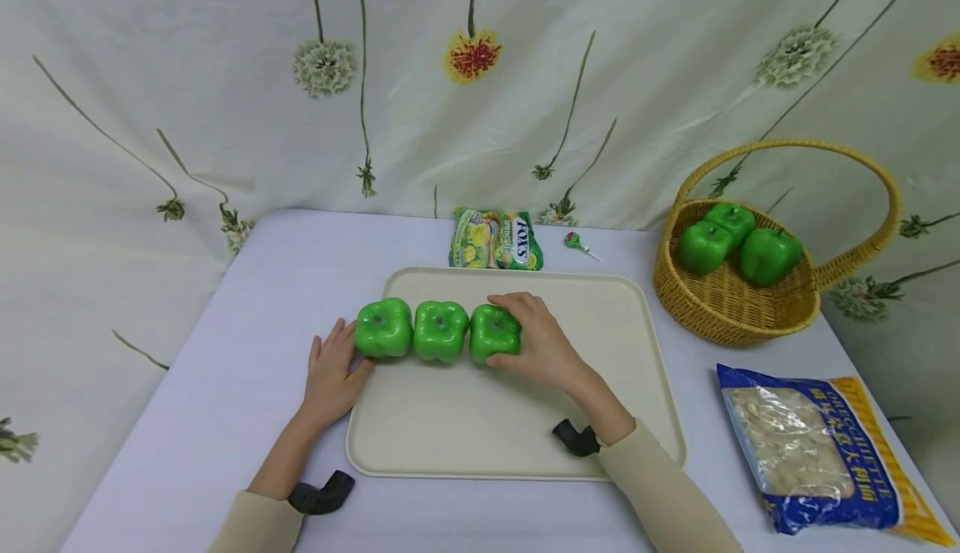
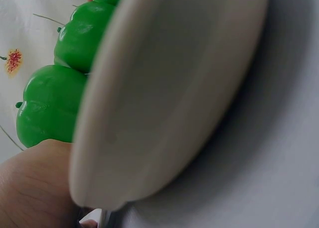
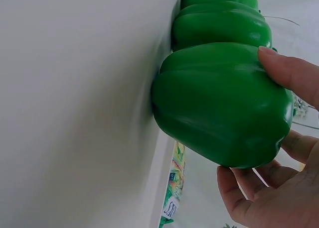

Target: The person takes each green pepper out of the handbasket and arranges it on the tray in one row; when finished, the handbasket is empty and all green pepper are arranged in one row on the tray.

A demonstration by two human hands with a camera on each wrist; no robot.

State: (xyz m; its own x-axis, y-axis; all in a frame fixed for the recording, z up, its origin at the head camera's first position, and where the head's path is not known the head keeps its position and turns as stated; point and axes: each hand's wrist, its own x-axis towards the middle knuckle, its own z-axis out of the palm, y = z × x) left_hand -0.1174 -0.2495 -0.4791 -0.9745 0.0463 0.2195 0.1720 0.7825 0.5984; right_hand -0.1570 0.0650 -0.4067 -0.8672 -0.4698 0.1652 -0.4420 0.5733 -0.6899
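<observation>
Three green bell peppers stand in a touching or nearly touching row on a cream tray (image 1: 510, 428), across its back left part. My right hand (image 1: 543, 344) holds the right-hand bell pepper (image 3: 219, 103) between the thumb and fingers, around its right side. The middle bell pepper (image 1: 440, 332) has no hand on it. Beside the leftmost bell pepper (image 1: 383, 328) lies my left hand (image 1: 333, 374), its fingers extended and touching or very near the pepper's left side. In the left wrist view the tray's rim (image 2: 164, 98) covers much of that hand.
A wicker basket (image 1: 738, 332) with a tall handle stands at the back right, holding three more bell peppers (image 1: 770, 256). Behind the tray lie a green candy bag (image 1: 495, 240) and a lollipop (image 1: 573, 240). A blue and yellow pasta bag (image 1: 825, 453) lies at the right.
</observation>
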